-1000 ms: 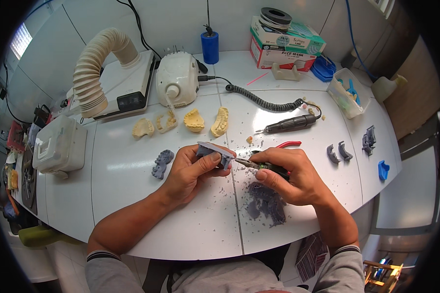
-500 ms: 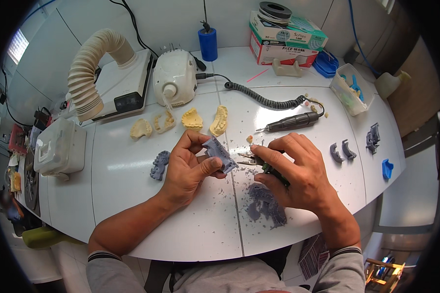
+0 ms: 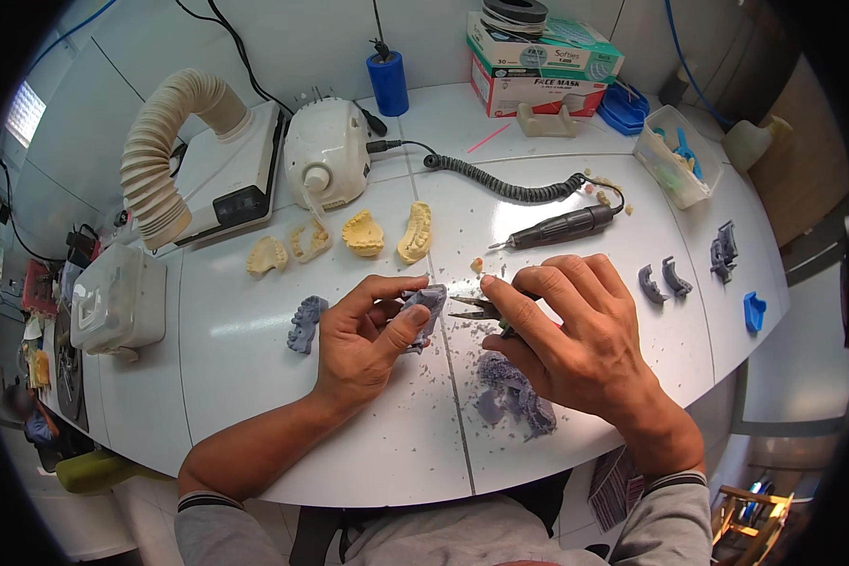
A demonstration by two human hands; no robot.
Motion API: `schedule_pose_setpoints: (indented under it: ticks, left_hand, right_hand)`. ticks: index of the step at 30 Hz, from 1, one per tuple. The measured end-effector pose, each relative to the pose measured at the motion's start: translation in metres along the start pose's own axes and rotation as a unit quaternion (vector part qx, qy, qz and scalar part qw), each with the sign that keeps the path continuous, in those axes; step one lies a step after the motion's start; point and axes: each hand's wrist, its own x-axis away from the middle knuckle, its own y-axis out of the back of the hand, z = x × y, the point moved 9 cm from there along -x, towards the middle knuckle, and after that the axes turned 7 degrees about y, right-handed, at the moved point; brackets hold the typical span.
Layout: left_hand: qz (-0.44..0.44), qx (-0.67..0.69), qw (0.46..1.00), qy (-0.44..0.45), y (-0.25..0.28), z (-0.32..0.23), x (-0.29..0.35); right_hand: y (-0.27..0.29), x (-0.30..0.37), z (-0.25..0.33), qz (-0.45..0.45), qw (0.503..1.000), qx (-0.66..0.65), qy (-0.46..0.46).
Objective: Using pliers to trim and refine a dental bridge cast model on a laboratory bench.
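Pinched between the thumb and fingers of my left hand [image 3: 368,340] is a grey-purple dental model [image 3: 431,304], tilted up on its edge. My right hand [image 3: 580,330] is closed round dark-handled pliers [image 3: 474,309]; most of the handles are hidden under the fingers. Their jaws stand apart and point at the model, with a small gap between. Below my right hand lies a heap of grey-purple scraps [image 3: 517,401], and crumbs are scattered around it. Another grey-purple dental model [image 3: 307,324] rests left of my left hand.
Several yellow plaster dental casts [image 3: 362,233] lie beyond my hands. A black handpiece [image 3: 561,227] runs by coiled cord to a white control unit [image 3: 327,151]. At left are a hose extractor [image 3: 160,160] and a lidded plastic box [image 3: 118,292]. Grey curved pieces [image 3: 675,277] sit at right.
The dental model has been turned in my left hand and now stands more upright. The pliers stay close to it with their jaws apart. The whole view has shifted slightly.
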Motion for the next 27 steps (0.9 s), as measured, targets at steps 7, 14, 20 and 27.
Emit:
schedule_pose_setpoints:
  ticks: [7,14,20,27]
  left_hand:
    - [0.021,-0.049,0.998,-0.025,-0.004,-0.003,-0.002]
    - [0.013,-0.119,0.991,-0.053,-0.002,-0.005,0.0]
    - [0.006,-0.132,0.991,-0.035,-0.007,-0.01,0.002]
    - [0.006,-0.144,0.99,0.002,-0.007,-0.007,0.002]
  right_hand:
    - [-0.007,0.004,-0.005,0.034,0.999,-0.004,-0.019]
    - [-0.008,0.005,-0.005,0.039,0.999,-0.01,-0.022]
    - [-0.01,0.006,-0.006,0.047,0.998,-0.031,-0.021]
    - [-0.018,0.011,-0.008,0.069,0.996,-0.048,-0.021]
